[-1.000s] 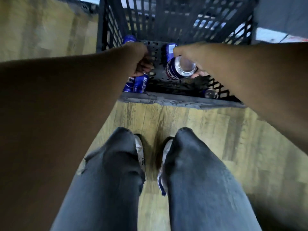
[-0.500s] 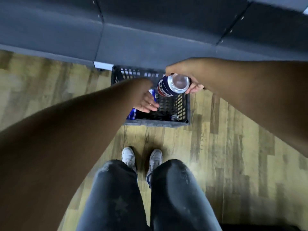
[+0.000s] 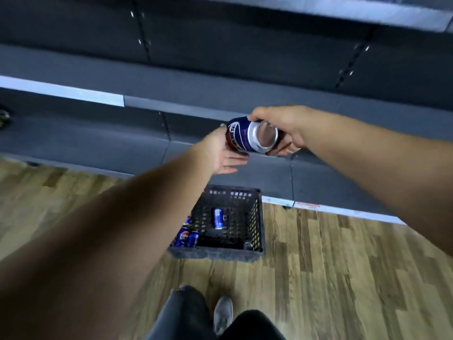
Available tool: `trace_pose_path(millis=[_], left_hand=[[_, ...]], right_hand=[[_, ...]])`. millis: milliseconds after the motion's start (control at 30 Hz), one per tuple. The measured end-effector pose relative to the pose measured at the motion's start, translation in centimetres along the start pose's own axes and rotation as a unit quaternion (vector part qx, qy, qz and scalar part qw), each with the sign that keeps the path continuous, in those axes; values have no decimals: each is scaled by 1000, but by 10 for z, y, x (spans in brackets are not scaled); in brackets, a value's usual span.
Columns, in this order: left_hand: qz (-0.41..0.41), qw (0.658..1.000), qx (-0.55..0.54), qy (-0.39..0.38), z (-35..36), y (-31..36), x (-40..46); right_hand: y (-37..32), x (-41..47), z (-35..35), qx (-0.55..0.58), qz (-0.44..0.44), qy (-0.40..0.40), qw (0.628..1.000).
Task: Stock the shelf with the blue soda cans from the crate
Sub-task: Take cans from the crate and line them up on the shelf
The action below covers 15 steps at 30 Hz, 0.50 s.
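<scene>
Two hands (image 3: 285, 123) (image 3: 221, 153) around one can (image 3: 250, 137).

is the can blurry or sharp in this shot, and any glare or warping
Head view: the held can is fairly sharp, with a bright sheen on its metal end; the shelf edges smear from motion; wide-angle warping bends the shelf lines and swells the forearms; the crate is dim and soft.

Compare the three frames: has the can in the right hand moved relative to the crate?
Yes. The blue soda can, gripped by the right hand, has risen out of the black crate and now sits over the grey shelf.
</scene>
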<state>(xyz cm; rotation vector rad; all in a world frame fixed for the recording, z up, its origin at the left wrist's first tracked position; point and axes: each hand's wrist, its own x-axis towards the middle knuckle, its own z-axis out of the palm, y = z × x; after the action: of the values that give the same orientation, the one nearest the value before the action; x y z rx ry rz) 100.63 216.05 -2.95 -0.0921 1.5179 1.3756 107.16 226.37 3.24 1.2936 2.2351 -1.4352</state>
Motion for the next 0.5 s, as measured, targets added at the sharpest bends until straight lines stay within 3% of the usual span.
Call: trace_pose_path(millis=[167, 267, 500], left_hand=[[65, 998, -3, -8, 2, 46, -37], [106, 994, 1, -21, -3, 80, -60], [180, 983, 14, -24, -13, 134, -85]], right_hand=[[-16, -34, -24, 73, -91, 37, 992], [-28, -56, -35, 102, -139, 11, 985], [-47, -70, -34, 234, -222, 54, 945]])
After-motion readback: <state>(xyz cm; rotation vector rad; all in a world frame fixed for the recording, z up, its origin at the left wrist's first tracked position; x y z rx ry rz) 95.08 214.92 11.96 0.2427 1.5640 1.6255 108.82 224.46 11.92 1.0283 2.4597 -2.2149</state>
